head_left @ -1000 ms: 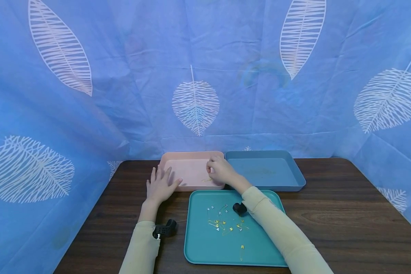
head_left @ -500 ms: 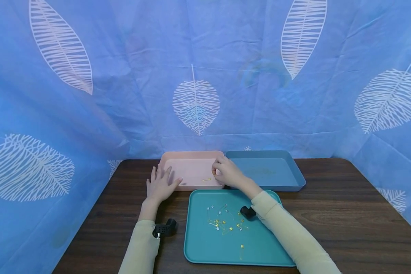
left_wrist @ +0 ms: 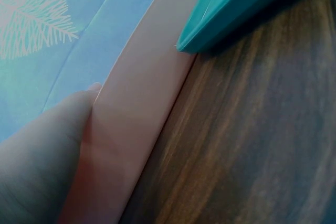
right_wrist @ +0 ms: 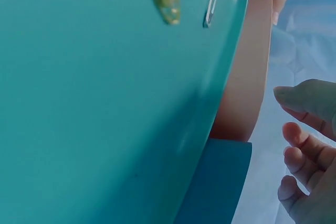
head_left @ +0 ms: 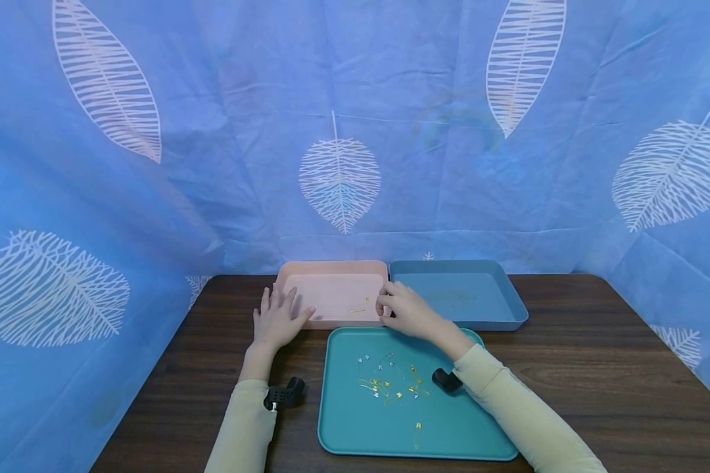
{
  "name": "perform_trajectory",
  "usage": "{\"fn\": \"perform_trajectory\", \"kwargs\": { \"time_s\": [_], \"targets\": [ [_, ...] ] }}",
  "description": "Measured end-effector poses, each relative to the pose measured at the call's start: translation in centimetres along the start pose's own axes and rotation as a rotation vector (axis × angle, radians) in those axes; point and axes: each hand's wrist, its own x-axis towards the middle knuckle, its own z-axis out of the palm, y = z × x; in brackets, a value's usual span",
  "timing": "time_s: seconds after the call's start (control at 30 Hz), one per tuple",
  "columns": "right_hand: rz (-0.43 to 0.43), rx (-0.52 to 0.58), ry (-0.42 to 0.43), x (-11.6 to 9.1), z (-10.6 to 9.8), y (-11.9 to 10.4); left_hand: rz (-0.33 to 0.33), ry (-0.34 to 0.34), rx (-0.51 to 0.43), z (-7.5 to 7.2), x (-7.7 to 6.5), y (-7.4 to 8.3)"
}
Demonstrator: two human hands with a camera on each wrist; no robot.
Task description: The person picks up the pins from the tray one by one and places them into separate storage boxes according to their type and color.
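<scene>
My left hand (head_left: 276,322) rests with spread fingers on the left front corner of the pink tray (head_left: 319,289); its thumb (left_wrist: 47,145) lies at the tray's rim in the left wrist view. My right hand (head_left: 411,309) hovers at the pink tray's right end, beside the blue tray. Its thumb and fingers stand apart with nothing between them in the right wrist view. Inside the pink tray lie a gold safety pin (head_left: 357,310) and another small gold pin (head_left: 367,299). Several gold and silver safety pins, including a gold safety pin (head_left: 417,433), lie scattered on the teal tray (head_left: 355,433).
A blue tray (head_left: 467,292) stands right of the pink one, both along the back of the dark wooden table (head_left: 568,368). The teal tray sits in front of them. A blue leaf-patterned cloth (head_left: 242,164) hangs behind the table.
My right hand has let go of a gold safety pin in the pink tray and drawn back to the right and toward me. The left hand has stayed in place.
</scene>
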Motion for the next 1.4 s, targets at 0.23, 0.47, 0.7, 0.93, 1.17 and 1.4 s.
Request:
{"fn": "perform_trajectory", "kwargs": {
  "time_s": [0.23, 0.47, 0.7, 0.93, 1.17, 1.4],
  "targets": [
    [-0.037, 0.000, -0.011, -1.8, -0.4, -0.1, 0.001, 0.004, -0.006, 0.0, -0.1, 0.0],
    [-0.056, 0.019, -0.066, -3.4, -1.1, -0.3, 0.005, 0.010, -0.001, -0.1, -0.1, 0.1],
    [-0.062, 0.062, -0.180, -4.7, -1.3, -0.1, 0.007, 0.015, -0.003, 0.0, -0.1, 0.1],
    [-0.026, 0.228, -0.345, -5.5, -1.7, 0.2, 0.011, 0.024, -0.004, 0.0, 0.0, 0.1],
    [-0.006, 0.251, -0.457, -6.2, -1.8, 0.4, 0.014, 0.021, 0.004, 0.1, 0.0, 0.0],
    [-0.001, 0.234, -0.477, -6.5, -1.8, 0.4, 0.008, 0.017, -0.006, 0.0, 0.0, 0.0]
  ]
}}
